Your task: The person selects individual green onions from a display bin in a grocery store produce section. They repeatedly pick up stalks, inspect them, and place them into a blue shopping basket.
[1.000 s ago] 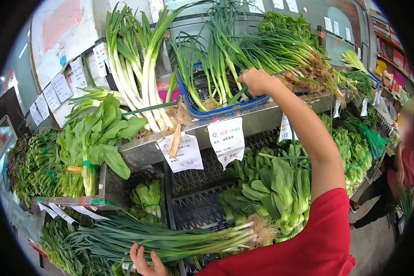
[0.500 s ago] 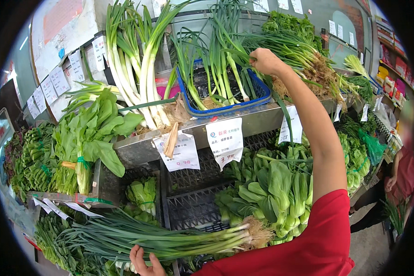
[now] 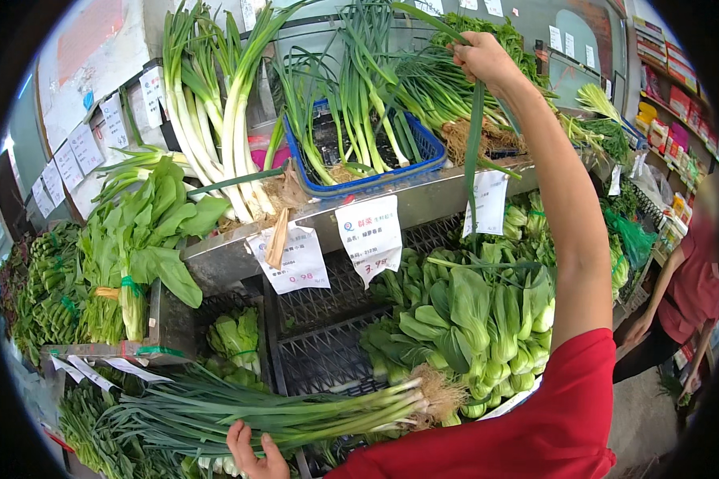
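My right hand (image 3: pixel 481 57) is raised over the top shelf, fingers closed on a long green onion leaf (image 3: pixel 476 136) that hangs down past the shelf edge. Just left of it stands a blue plastic basket (image 3: pixel 359 180) holding green onions (image 3: pixel 359 112) with roots toward the front. My left hand (image 3: pixel 252 455) is low at the bottom edge, gripping a bundle of green onions (image 3: pixel 295 411) that lies across the lower display, its white root end pointing right.
Big leeks (image 3: pixel 216 120) lean on the upper shelf. Leafy lettuce (image 3: pixel 136 239) sits at left, bok choy (image 3: pixel 471 327) at centre right, black crates (image 3: pixel 327 343) between. White price tags (image 3: pixel 369 233) hang from the metal shelf edge. Another person in red (image 3: pixel 687 295) bends at far right.
My right hand has risen and moved right along the top shelf, pulling the long green leaf up with it. The left hand and its bundle have hardly moved.
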Demonstrator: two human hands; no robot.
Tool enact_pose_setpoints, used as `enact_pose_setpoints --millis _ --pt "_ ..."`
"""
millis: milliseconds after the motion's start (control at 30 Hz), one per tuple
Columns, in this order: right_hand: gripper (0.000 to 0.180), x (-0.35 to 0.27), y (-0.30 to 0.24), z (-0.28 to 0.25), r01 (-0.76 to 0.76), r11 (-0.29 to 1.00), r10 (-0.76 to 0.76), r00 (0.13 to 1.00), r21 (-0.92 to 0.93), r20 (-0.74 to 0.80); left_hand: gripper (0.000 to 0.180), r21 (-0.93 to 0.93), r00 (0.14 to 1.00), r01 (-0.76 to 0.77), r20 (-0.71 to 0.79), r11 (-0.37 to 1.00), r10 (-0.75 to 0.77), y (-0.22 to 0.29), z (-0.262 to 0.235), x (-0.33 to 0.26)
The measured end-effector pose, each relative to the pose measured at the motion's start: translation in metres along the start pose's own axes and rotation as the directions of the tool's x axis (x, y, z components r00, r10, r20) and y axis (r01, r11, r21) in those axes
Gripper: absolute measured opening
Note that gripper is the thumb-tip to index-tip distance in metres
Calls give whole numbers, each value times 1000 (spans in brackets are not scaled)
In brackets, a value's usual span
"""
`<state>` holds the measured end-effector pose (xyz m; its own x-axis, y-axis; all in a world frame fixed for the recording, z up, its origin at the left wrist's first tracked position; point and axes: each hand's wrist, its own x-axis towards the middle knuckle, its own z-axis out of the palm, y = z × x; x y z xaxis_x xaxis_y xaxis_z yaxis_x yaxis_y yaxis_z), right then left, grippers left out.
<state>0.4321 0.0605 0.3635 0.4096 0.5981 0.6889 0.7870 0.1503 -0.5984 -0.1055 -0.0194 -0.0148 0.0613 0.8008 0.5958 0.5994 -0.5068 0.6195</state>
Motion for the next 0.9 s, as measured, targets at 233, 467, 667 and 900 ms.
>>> enact_pose_setpoints --millis 233,467,667,900 --pt "37 -27 -26 35 -88 995 96 977 -54 190 29 -73 999 30 -23 997 -32 28 13 8" --pt "55 -31 4 144 117 955 60 824 -273 563 31 -63 997 -43 -72 997 38 11 4 -8" --pt "48 -26 23 191 331 817 221 577 -473 786 32 28 987 -48 -151 998 52 14 -11 -12" --pt "28 -5 24 161 -28 994 80 853 -107 516 30 43 990 -26 -137 999 31 12 -7 -10"
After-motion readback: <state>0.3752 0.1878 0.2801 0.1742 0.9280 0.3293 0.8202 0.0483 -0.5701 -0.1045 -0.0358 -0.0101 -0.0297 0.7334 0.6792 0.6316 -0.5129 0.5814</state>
